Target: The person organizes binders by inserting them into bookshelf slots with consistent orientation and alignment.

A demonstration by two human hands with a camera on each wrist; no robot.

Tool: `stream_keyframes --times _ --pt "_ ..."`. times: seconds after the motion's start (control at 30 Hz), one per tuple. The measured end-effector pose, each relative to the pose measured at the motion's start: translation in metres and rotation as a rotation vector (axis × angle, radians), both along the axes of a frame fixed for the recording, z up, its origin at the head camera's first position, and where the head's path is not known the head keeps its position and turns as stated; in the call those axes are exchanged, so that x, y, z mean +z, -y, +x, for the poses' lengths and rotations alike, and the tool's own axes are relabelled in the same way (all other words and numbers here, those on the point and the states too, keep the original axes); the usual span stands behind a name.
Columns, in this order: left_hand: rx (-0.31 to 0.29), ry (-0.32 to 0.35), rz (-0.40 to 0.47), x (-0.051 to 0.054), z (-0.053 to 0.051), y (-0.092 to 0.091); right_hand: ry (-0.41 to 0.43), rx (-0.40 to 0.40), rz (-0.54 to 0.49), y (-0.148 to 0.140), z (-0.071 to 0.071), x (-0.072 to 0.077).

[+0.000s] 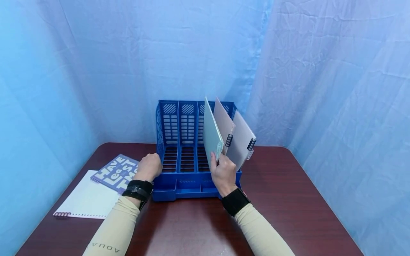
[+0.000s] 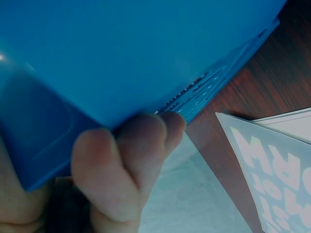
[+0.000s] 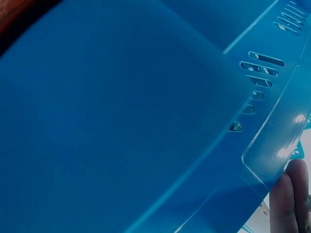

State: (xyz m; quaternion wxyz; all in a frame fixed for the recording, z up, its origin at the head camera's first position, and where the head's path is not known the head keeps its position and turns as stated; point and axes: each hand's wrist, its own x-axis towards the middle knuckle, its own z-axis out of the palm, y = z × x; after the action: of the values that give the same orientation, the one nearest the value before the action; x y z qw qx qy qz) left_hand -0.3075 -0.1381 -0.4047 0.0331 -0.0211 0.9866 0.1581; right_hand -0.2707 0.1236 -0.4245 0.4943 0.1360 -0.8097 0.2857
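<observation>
A blue plastic file rack (image 1: 185,185) with upright compartments stands on the table. My left hand (image 1: 150,166) grips its front left edge; in the left wrist view the fingers (image 2: 141,145) curl against the blue wall. My right hand (image 1: 224,174) pinches a pale green notebook (image 1: 212,131) at its lower near edge, thumb on the left face. That notebook stands upright in the rack. To its right stand a pinkish notebook (image 1: 224,122) and a whitish notebook (image 1: 241,138), both with black spiral binding. The right wrist view shows mostly the rack front (image 3: 121,111), with fingertips (image 3: 284,199) at lower right.
Left of the rack, a purple notebook (image 1: 116,170) with large white lettering lies partly over a white spiral notebook (image 1: 86,199). The dark red-brown table (image 1: 288,199) extends to the right. Pale blue curtains (image 1: 198,46) hang behind and on both sides.
</observation>
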Motion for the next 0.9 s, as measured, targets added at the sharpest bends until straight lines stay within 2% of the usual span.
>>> stream_keyframes --times 0.3,0.6,0.9 --pt "-0.009 -0.010 0.005 0.001 0.001 0.000 0.013 0.000 0.008 -0.003 0.000 -0.001" --pt "-0.017 -0.006 0.006 0.002 0.003 0.000 -0.022 -0.154 0.085 -0.012 0.005 0.004" --pt "-0.017 -0.009 0.007 0.001 0.001 0.001 0.023 -0.195 0.105 -0.021 0.006 0.006"
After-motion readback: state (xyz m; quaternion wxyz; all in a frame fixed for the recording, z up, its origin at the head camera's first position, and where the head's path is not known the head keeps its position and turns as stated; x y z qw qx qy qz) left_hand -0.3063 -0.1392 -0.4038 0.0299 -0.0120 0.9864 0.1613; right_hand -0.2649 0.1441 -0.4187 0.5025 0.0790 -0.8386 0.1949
